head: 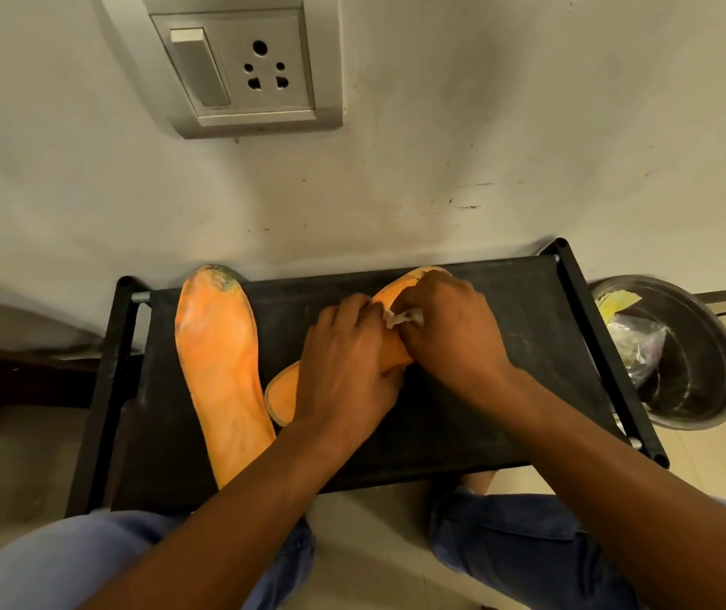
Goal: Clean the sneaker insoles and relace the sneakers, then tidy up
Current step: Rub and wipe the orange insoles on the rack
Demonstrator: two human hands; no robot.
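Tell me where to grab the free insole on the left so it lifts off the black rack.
Pinch the left insole at its toe end, coming from the wall side: it lies flat, that end overhangs the black rack, and the forearm crosses its heel end.

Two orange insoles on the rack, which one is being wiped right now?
The right-hand insole, lying slanted under both hands: the left hand holds it, the right hand rubs a small wipe on it. The left insole lies untouched.
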